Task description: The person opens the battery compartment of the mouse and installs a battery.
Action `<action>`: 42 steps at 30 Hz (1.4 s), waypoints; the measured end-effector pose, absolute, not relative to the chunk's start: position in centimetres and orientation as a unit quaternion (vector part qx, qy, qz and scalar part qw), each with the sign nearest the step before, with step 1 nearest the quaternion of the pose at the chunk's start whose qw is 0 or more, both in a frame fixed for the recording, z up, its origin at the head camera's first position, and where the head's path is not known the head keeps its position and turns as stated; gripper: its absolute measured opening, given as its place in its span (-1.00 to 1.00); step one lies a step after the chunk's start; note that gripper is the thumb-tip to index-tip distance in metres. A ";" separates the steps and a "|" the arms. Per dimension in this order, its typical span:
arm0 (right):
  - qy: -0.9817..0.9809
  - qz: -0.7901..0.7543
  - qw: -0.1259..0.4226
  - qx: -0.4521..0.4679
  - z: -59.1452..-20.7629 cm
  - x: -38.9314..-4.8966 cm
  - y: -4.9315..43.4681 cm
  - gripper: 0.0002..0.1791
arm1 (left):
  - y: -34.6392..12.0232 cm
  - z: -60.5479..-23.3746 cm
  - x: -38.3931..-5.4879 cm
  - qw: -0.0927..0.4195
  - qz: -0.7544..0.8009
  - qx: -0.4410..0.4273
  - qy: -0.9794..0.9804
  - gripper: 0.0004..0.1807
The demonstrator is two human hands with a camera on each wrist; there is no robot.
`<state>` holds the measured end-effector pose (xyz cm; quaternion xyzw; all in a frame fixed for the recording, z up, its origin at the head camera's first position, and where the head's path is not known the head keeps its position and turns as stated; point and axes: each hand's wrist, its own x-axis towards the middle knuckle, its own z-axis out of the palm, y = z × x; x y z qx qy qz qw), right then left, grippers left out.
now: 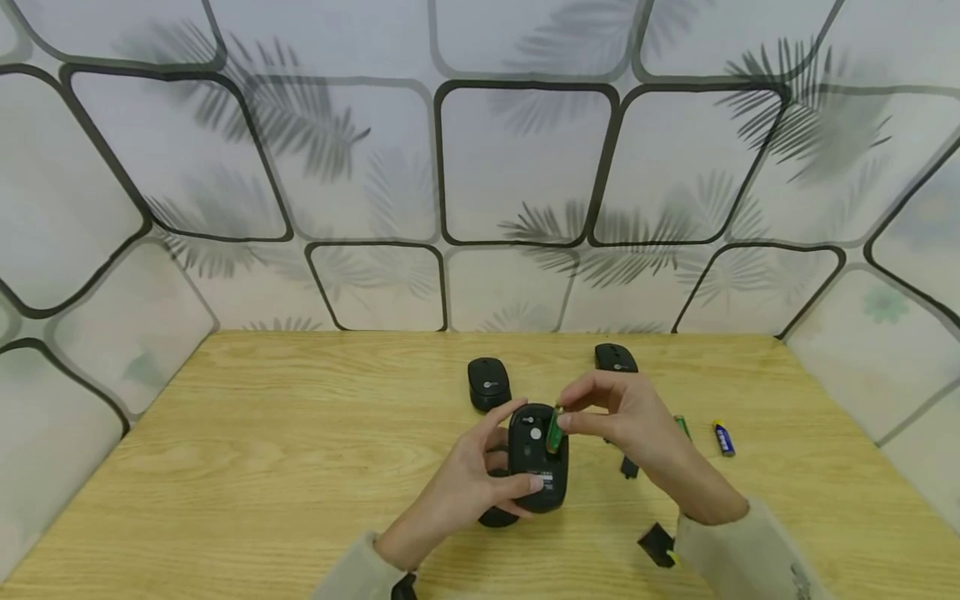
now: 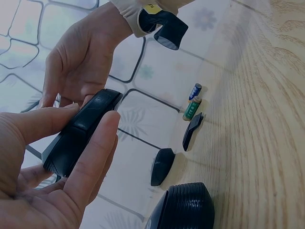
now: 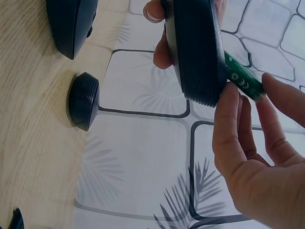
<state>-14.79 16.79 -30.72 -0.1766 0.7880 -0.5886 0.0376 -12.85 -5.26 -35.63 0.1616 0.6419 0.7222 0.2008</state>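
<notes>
A black computer mouse [image 1: 536, 475] is held underside up in my left hand [image 1: 468, 475], thumb across its label and fingers along its far side. My right hand [image 1: 633, 421] pinches a green battery [image 1: 554, 432] between thumb and fingertips. The battery leans at a slant, its lower end at the open battery slot in the mouse's underside. From the right wrist view, the battery [image 3: 243, 76] sticks out past the mouse's ridged end. Just below the left hand, a second black mouse [image 1: 498, 517] lies on the table, mostly covered.
Two more black mice stand farther back, one mouse [image 1: 488, 382] at centre and another mouse [image 1: 615, 357] behind my right hand. Right of them lie another green battery [image 1: 682, 427], a blue battery [image 1: 723, 439] and a small black cover piece [image 1: 629, 468] on the wooden table [image 1: 300, 433].
</notes>
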 end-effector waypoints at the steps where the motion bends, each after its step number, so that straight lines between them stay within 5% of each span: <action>1: 0.789 -0.588 0.038 -0.176 -30.7 -14.8 16.8 -0.84 | -5.2 -35.6 -12.9 0.201 0.721 0.160 0.643 -0.07; 9: 0.781 -0.602 0.043 -0.161 -31.5 -14.9 16.9 -0.80 | -5.3 -35.7 -12.8 0.198 0.720 0.157 0.646 -0.07; 19: 0.726 -0.634 0.215 -0.158 -34.2 -14.8 16.6 -0.44 | -5.2 -35.5 -12.6 0.184 0.717 0.178 0.649 -0.08; 42: 0.716 -0.643 0.199 -0.185 -35.0 -14.3 16.1 -0.50 | -4.5 -36.2 -12.3 0.150 0.687 0.186 0.686 -0.08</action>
